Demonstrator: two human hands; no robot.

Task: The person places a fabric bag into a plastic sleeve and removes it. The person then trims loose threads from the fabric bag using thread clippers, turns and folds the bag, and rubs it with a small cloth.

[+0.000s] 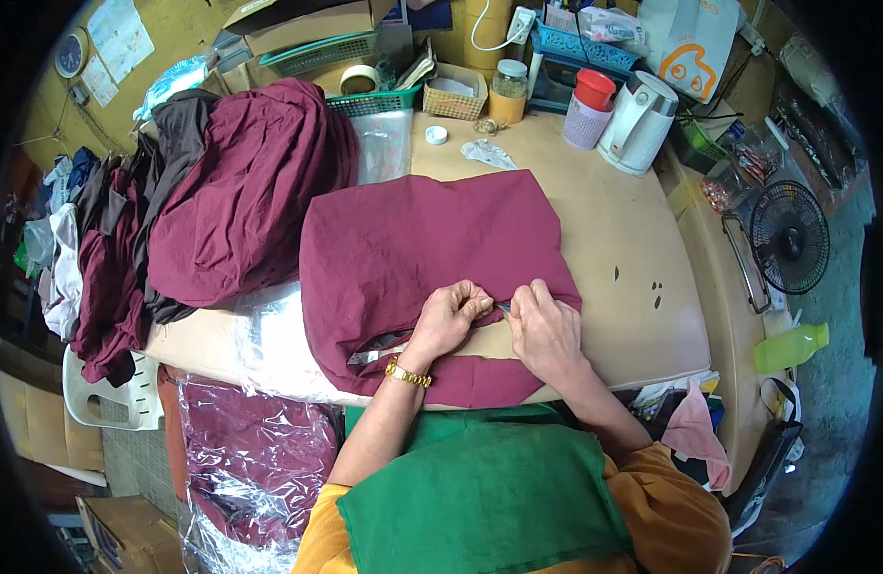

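Note:
A maroon garment point(432, 230) lies spread on the padded tan table in front of me, with an opening along its near side. My left hand point(449, 320), with a gold watch point(409, 374) on the wrist, pinches the cloth at the edge of this opening. Close beside it, my right hand point(548, 335) is closed around a small tool point(503, 309). Only a short bluish, metallic tip shows between the hands; its exact kind is hidden by the fingers. Both hands touch the garment.
A maroon and dark cloth pile point(250, 191) fills the table's left. Along the back stand a jar point(509, 86), a lilac cup point(587, 120) and a white kettle point(638, 124). A fan point(789, 236) and green bottle point(791, 348) are at right; plastic-wrapped cloth point(255, 459) lies below left.

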